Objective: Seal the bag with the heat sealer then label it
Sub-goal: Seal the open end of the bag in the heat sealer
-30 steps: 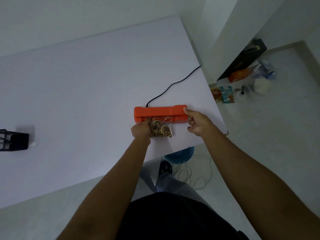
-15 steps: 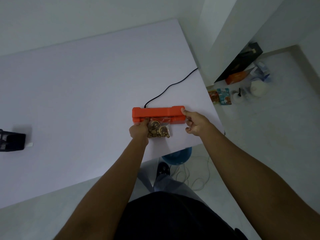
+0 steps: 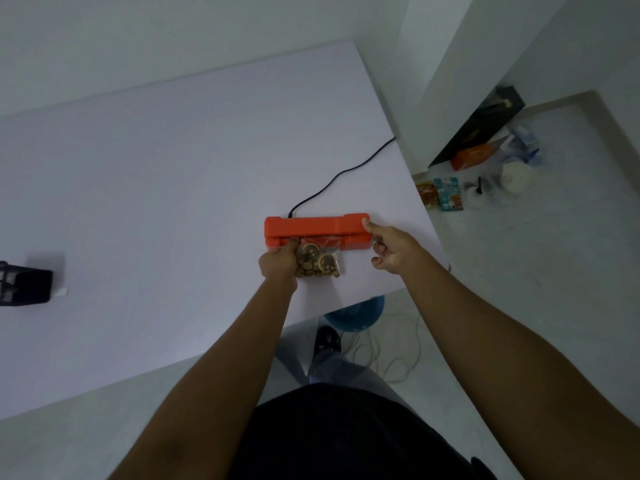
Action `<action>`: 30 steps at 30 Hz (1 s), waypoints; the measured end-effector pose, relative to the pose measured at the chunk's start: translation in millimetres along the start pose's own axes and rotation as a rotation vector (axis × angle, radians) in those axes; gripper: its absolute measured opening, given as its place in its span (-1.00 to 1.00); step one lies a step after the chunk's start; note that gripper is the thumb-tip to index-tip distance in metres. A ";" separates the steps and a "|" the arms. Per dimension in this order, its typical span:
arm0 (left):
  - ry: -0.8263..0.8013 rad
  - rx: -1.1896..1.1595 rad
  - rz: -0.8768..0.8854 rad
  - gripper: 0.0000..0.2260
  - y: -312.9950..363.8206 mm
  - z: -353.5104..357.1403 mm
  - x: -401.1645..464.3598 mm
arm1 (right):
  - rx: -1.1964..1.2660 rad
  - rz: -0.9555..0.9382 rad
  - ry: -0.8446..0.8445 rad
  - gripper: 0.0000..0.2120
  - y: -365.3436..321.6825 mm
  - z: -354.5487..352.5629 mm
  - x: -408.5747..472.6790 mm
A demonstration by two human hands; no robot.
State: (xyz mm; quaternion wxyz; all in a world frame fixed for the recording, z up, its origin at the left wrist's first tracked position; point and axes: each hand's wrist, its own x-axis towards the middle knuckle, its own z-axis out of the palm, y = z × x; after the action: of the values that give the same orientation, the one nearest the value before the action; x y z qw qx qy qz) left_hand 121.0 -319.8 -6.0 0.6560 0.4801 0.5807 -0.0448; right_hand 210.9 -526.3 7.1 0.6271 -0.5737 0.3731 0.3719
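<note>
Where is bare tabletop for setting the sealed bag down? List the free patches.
Free: the wide stretch between the black basket and the orange heat sealer, and beyond the sealer left of its cord. Crowded: the near right corner, with the bag, left hand and right hand.

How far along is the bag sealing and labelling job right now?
Done: the bag of dried pieces has its top edge fed into the slot of the orange heat sealer, which has its cord attached. In hand: the left hand holds the bag there, and the right hand touches the sealer's right end. Left: whether a seal has formed cannot be seen; labelling remains, no label visible.
</note>
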 end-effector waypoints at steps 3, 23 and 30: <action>0.008 0.001 0.007 -0.80 -0.2 0.7 -1.0 | 0.007 -0.004 0.000 -0.62 0.0 0.0 -1.1; 0.031 0.029 0.008 -0.72 8.9 2.4 -7.3 | -0.204 -0.471 -0.009 -0.66 0.3 21.4 -59.6; 0.051 0.048 -0.005 -0.73 7.9 2.2 -9.3 | -0.276 -0.668 -0.376 -0.78 -32.2 41.7 -105.9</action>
State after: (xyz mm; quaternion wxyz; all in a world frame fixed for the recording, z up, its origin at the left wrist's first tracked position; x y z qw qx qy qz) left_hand 124.4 -321.7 5.8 0.6292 0.4951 0.5972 -0.0483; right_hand 194.4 -490.9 118.7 0.6877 -0.6643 -0.0085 0.2928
